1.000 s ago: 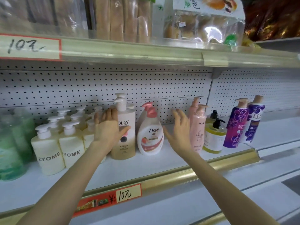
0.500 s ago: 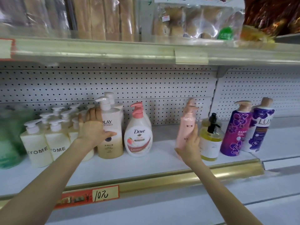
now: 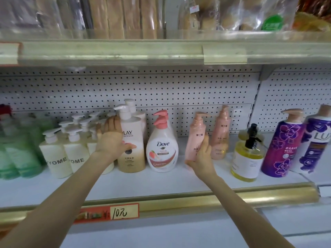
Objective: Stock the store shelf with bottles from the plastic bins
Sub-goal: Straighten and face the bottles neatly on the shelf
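Gap beside Dove (image 3: 162, 151): right hand (image 3: 202, 156) grips pink bottle (image 3: 196, 133) (left hand (image 3: 111, 138) grips Olay (image 3: 133, 154)).

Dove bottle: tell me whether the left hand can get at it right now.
Probably yes. The Dove bottle stands with nothing before it, right beside the Olay bottle the left hand grips; that hand must let go first.
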`<state>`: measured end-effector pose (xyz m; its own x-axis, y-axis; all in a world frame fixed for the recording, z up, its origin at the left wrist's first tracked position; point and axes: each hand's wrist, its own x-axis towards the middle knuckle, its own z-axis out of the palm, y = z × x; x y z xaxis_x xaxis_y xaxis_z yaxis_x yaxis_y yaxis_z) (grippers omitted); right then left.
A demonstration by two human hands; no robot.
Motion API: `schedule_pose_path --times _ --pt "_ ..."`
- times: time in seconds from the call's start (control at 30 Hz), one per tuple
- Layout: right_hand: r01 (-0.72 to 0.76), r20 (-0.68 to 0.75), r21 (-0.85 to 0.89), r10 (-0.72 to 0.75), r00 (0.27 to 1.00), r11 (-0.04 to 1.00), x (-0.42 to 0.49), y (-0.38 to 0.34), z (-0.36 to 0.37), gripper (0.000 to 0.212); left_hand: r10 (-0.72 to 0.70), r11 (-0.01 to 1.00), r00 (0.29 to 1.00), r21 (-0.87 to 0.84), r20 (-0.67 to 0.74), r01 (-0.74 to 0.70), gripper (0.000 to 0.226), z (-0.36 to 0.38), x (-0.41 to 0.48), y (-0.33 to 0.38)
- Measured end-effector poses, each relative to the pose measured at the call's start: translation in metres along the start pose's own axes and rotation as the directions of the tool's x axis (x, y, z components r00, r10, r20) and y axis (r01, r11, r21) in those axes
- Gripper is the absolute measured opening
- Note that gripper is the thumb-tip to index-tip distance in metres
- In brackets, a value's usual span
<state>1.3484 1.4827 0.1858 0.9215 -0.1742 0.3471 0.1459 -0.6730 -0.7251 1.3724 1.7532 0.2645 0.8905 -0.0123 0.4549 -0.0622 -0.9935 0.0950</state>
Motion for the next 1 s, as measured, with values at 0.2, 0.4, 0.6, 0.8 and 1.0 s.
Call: schedule_pose_path --times 0.2,0.4,0.6,0.8,1.0 --pt "0.007 0.020 -0.015 -0.006 1.000 1.000 0.004 -0.010 0.012 0.124 -0.019 1.000 1.000 0.022 -0.002 0.019 0.119 0.002 0.000 -0.001" --pt "0.004 0.004 -0.019 -0.004 1.000 1.000 0.004 -0.012 0.018 0.125 -0.011 1.000 1.000 0.005 -0.004 0.011 0.118 0.003 0.000 -0.003" --pt "0.012 -0.123 0.007 -0.011 0.992 1.000 -0.004 -0.007 0.015 0.095 -0.012 1.000 1.000 0.007 0.001 0.012 0.118 0.003 0.000 -0.003" --pt "-0.012 -0.493 0.051 0.036 0.869 0.999 0.034 -0.019 -0.029 0.072 -0.027 0.999 0.999 -0.021 -0.023 0.026 0.117 0.002 -0.001 -0.002" --pt "-0.068 -0.399 0.344 0.211 0.892 0.936 0.090 -0.020 -0.101 0.052 -0.042 0.998 0.999 -0.037 -0.013 0.042 0.119 0.002 0.000 -0.001"
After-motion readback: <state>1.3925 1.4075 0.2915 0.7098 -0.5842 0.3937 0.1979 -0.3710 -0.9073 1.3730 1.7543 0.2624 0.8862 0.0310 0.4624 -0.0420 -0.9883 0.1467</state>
